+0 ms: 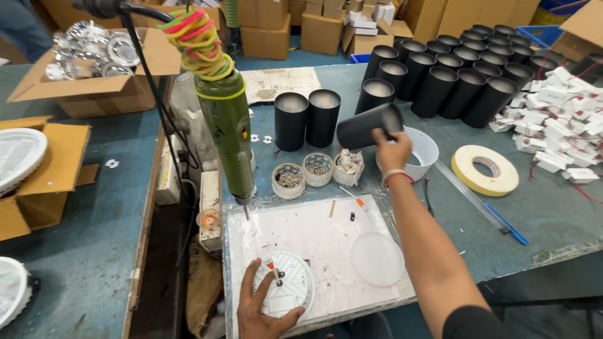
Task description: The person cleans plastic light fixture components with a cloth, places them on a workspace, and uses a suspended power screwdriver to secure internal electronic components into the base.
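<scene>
Worn blue-green workbenches [81, 251], stacked cardboard boxes [326, 28] behind, blue floor beyond.
</scene>
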